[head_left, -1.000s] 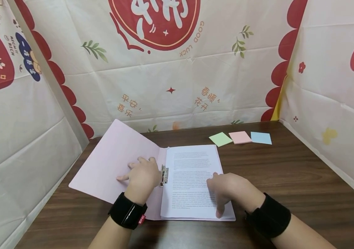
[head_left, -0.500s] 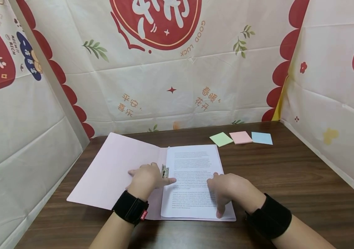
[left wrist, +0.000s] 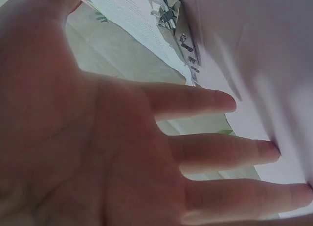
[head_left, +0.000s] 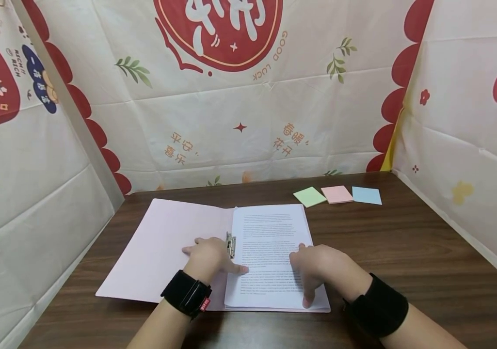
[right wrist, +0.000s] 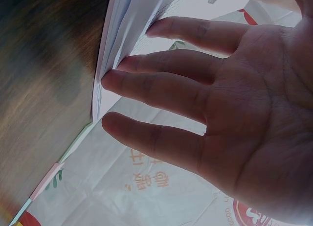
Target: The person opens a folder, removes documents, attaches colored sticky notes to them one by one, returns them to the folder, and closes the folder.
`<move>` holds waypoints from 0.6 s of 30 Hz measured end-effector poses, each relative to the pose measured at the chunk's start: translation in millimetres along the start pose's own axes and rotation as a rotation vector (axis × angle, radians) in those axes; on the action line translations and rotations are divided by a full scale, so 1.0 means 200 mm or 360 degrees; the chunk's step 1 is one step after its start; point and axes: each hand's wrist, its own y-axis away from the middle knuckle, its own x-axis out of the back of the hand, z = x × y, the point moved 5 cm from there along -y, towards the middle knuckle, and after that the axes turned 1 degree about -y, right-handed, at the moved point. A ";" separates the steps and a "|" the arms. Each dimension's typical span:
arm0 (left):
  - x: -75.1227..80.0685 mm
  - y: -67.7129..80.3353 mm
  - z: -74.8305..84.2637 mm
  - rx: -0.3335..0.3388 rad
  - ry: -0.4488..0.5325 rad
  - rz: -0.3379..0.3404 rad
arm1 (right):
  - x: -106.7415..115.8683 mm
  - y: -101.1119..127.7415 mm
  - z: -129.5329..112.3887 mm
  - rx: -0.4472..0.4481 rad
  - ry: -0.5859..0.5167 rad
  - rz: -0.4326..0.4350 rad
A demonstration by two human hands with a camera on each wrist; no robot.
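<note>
A pink folder lies open and flat on the brown table, with a stack of printed sheets on its right half under a metal clip. My left hand rests flat across the fold beside the metal clip, fingers straight, thumb pointing onto the sheets. My right hand lies on the lower right of the sheets, fingers spread, and its fingertips touch the sheets' edge.
Green, pink and blue sticky-note pads lie in a row at the back right. Printed cloth walls close in the table on the left, back and right.
The folder's left cover has dropped from raised to flat on the table. My left hand slid right and toward me, its thumb reaching onto the sheets. The right hand stayed put.
</note>
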 end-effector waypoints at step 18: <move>-0.05 -0.02 -0.05 0.0013 0.0126 -0.0028 | 0.00 0.00 0.01 -0.0008 0.0014 -0.0055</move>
